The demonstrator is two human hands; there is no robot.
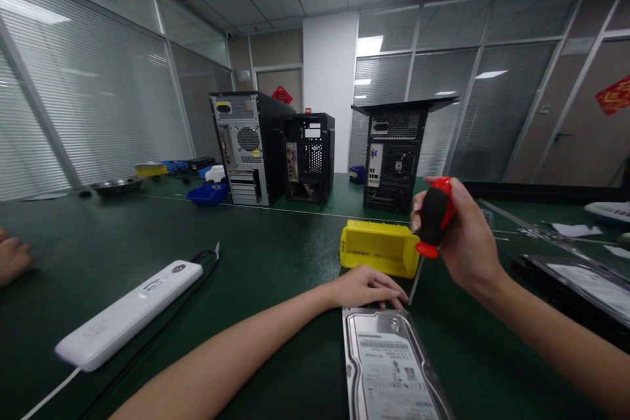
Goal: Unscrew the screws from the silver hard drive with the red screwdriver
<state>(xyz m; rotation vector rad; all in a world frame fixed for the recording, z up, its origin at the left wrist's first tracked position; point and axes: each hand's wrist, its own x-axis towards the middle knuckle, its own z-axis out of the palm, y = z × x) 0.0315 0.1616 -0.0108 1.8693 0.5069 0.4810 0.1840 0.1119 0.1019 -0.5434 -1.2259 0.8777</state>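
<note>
Hard drive [391,367] lies flat, label up, on the green counter [246,256], close in front of the person, its lower end cut off by the frame edge. Left hand [367,289] rests palm down at the drive's far edge, fingers spread flat and lightly pressing, gripping nothing. Right hand [460,236] is closed around the red-and-black handle of a screwdriver [430,226], held near upright; the thin shaft runs down to the drive's far right corner. Tip contact with a screw is probably there, but too small to confirm.

Handling judgement: the drive looks rigid and dense, metal-cased, smooth enough to slide on the mat unless pinned. Best taken by its long side edges, clear of the label face.

Just behind the hands, a yellow parts bin [378,248]. To the left, a white power strip [130,312] with a black cable. Three open computer towers [251,144] stand further back. Another person's hand [12,257] shows at the left edge
</note>
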